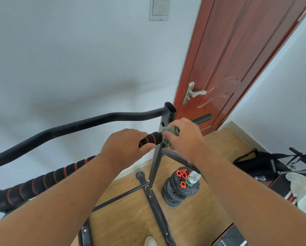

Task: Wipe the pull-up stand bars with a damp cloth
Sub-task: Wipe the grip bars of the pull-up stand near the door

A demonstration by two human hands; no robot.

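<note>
The pull-up stand's grey upright post (155, 162) rises in the middle, with a hollow top. A black curved bar (63, 128) runs left from it. A nearer bar wrapped in black foam with red rings (42, 181) passes under my left hand (125, 148), which grips it just left of the post. My right hand (184, 137) holds a crumpled grey-green cloth (171, 130) against the post where the foam bar meets it.
A red-brown door (237, 59) with a silver handle (193, 93) stands right behind the stand. On the wooden floor sit stacked weight plates (175, 192) with a water bottle (193, 178), a black bag (255, 164), and a white cloth (303, 194) at right.
</note>
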